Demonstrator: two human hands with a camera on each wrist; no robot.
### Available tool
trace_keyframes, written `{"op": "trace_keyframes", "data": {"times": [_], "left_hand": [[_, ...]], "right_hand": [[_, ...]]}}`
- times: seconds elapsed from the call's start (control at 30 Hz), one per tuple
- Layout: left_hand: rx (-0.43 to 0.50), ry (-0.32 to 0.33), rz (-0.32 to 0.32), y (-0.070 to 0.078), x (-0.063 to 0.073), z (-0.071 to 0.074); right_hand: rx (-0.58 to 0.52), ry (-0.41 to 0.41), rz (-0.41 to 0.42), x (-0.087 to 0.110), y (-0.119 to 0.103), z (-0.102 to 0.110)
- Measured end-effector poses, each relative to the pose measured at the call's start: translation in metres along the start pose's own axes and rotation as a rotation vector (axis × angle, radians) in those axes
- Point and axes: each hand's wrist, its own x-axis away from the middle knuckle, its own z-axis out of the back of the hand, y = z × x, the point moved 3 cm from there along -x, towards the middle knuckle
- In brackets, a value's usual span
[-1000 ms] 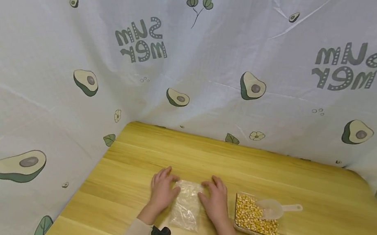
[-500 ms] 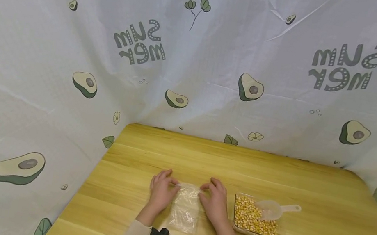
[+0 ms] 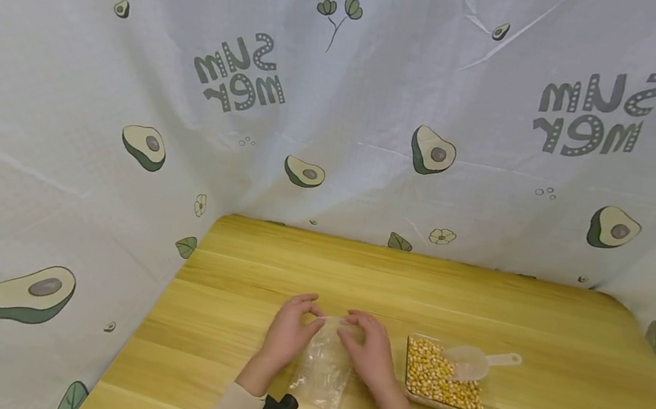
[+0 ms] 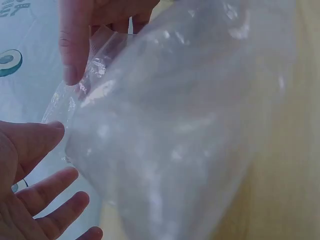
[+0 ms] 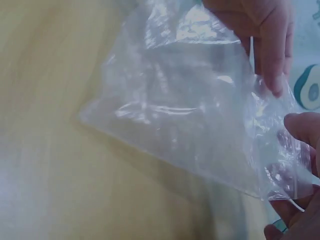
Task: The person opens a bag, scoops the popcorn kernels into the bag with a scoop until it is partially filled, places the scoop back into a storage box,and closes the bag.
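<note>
A clear plastic bag (image 3: 323, 370) hangs between both hands, its top edge raised and its lower end trailing towards the person over the wooden table. My left hand (image 3: 288, 328) pinches the left side of the top edge; in the left wrist view the thumb (image 4: 47, 132) lies at the film and three fingers spread below. On the other side my right hand (image 3: 371, 353) pinches the edge, and the right wrist view shows its thumb (image 5: 302, 127) in front with fingertips visible through the film. The bag (image 5: 175, 110) looks flat and wrinkled, with nothing inside.
Right of the right hand stands a clear rectangular container (image 3: 444, 406) of yellow corn kernels (image 3: 426, 373). A translucent scoop (image 3: 470, 364) lies on the kernels, its handle pointing right. A patterned white cloth (image 3: 357, 108) hangs behind the wooden table (image 3: 306, 259).
Both hands have moved inward onto the top edge of the bag and taken hold of it. The bag's top, flat on the table earlier, is lifted. Container and scoop stay put.
</note>
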Motion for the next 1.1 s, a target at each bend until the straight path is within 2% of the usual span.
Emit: {"op": "trace_keyframes", "data": {"times": [0.13, 0.23, 0.47, 0.6, 0.73, 0.97, 1.1], "left_hand": [[0.021, -0.005, -0.019, 0.011, -0.001, 0.006], [0.03, -0.007, -0.04, 0.019, -0.003, 0.012], [0.045, -0.044, -0.143, 0.031, -0.006, 0.016], [0.035, -0.049, -0.191, 0.038, -0.006, 0.016], [0.043, -0.014, -0.215, 0.044, -0.006, 0.017], [0.09, 0.127, -0.266, 0.058, -0.003, 0.019], [0.152, 0.149, -0.279, 0.064, 0.0, 0.013]], "right_hand": [[-0.083, -0.023, -0.072, 0.002, -0.013, 0.012], [-0.114, -0.042, -0.091, 0.004, -0.022, 0.022], [-0.066, -0.028, -0.071, 0.002, -0.031, 0.035], [-0.066, -0.054, -0.073, 0.002, -0.033, 0.041], [-0.107, -0.081, -0.126, -0.002, -0.033, 0.05], [-0.216, -0.071, -0.222, -0.006, -0.03, 0.062], [-0.227, -0.079, -0.25, -0.004, -0.029, 0.065]]}}
